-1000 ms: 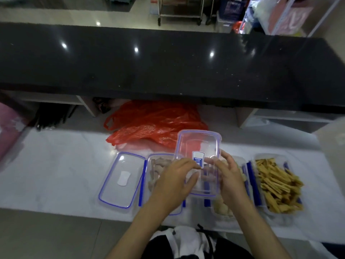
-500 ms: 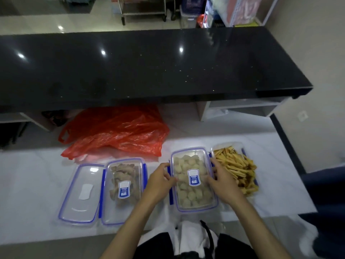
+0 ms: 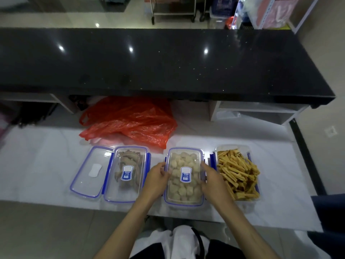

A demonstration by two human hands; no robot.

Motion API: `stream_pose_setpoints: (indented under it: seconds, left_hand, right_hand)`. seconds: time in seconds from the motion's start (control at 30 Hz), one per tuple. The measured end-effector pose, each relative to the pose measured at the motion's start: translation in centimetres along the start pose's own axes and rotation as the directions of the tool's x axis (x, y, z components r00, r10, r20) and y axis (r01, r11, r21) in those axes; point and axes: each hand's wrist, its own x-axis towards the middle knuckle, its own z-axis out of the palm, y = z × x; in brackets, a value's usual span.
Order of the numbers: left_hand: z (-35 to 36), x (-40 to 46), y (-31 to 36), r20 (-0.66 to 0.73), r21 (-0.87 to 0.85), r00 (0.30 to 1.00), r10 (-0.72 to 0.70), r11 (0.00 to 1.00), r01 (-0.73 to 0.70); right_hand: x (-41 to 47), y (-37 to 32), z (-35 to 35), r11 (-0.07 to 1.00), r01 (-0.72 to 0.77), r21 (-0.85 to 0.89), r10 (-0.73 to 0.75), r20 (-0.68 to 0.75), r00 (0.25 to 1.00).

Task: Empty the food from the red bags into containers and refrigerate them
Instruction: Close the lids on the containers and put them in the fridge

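My L hand [image 3: 157, 177] and R hand [image 3: 211, 179] sit at 6 o'clock, one each side of the mid box [image 3: 184, 176]. L fingers curl round its left edge, thumb tip on the lid; R fingers curl against its right edge. Both grip the box, which rests on the white counter [image 3: 37, 165]. Its lid is on, w/ a blue label in the middle, pale round food pieces showing through. Can't tell if the side clips are latched.

At 3 o'clock of it, just beside, the open box [image 3: 236, 172] holds yellow sticks piled above its rim, no lid on. At 9 o'clock, the left box [image 3: 128, 172] w/ lid on, brownish pieces inside. Touching that one's left side, a spare lid [image 3: 89, 172] lies flat, blue rim, white sticker.

Further out at 11 o'clock, the red bag [image 3: 130, 120] lies crumpled and flat on the counter, near the boxes but apart. Beyond, at 12, the black top [image 3: 168, 62] runs across, glossy w/ light spots.
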Motion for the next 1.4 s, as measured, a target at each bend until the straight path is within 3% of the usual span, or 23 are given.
stream_pose_setpoints:
  seconds: [0.13, 0.23, 0.4, 0.5, 0.57, 0.67, 0.73, 0.8, 0.97, 1.1, 1.3, 1.4]
  left_hand:
    - [0.5, -0.7, -1.0, -0.106, 0.029, 0.994, 0.003, 1.0, 0.0]
    - [1.9, -1.2, -1.5, -0.138, 0.046, 0.99, 0.024, 0.999, -0.017]
    - [1.6, -1.9, -1.7, -0.006, -0.214, 0.999, -0.048, 0.976, 0.046]
    - [1.5, -2.0, -1.7, -0.029, -0.398, 0.993, -0.116, 0.913, 0.095]
    - [1.7, -2.3, -1.6, -0.129, -0.414, 0.978, -0.166, 0.905, 0.099]
    - [2.1, -2.8, -1.5, -0.311, -0.244, 0.944, -0.111, 0.969, 0.034]
    - [2.5, -3.2, -1.1, -0.345, -0.11, 0.938, -0.035, 0.994, -0.004]
    - [2.6, -3.2, -1.0, -0.356, -0.095, 0.935, -0.009, 0.995, -0.027]
    - [2.3, -2.7, -1.5, -0.356, -0.092, 0.934, 0.001, 0.995, -0.036]
    - [1.7, -2.9, -1.1, -0.364, -0.035, 0.93, 0.045, 0.997, -0.062]
    - [-1.1, -3.5, -0.9, -0.321, 0.227, 0.923, 0.214, 0.963, -0.145]
    - [-2.8, -3.7, -1.0, -0.268, 0.34, 0.926, 0.265, 0.926, -0.166]
  right_hand:
    - [-0.3, 0.0, 1.3, 0.982, 0.02, 0.19, -0.02, 0.0, 1.0]
    - [-0.6, 0.6, 1.8, 0.938, -0.055, 0.343, 0.031, 0.074, 0.997]
    - [-0.7, 2.3, 2.0, 0.87, -0.269, 0.413, 0.195, 0.213, 0.958]
    - [-0.4, 2.5, 2.4, 0.898, -0.252, 0.361, 0.202, 0.17, 0.964]
    - [-0.2, 2.7, 2.6, 0.955, -0.192, 0.226, 0.177, 0.084, 0.981]
    - [-0.2, 1.9, 2.6, 0.989, -0.143, 0.034, 0.142, 0.018, 0.99]
    - [-0.5, 1.2, 2.8, 0.992, -0.105, -0.063, 0.108, 0.034, 0.994]
    - [-0.4, 1.2, 3.0, 0.993, -0.093, -0.079, 0.096, 0.036, 0.995]
    - [-0.8, 1.0, 2.4, 0.993, -0.091, 0.07, 0.094, -0.039, 0.995]
    - [-0.9, 0.7, 2.7, 0.995, -0.082, 0.058, 0.084, -0.035, 0.996]
    - [-1.1, 0.9, 2.3, 0.952, -0.075, 0.297, 0.018, 0.188, 0.982]
    - [-0.6, 1.7, 0.6, 0.907, -0.135, 0.4, 0.113, 0.077, 0.991]
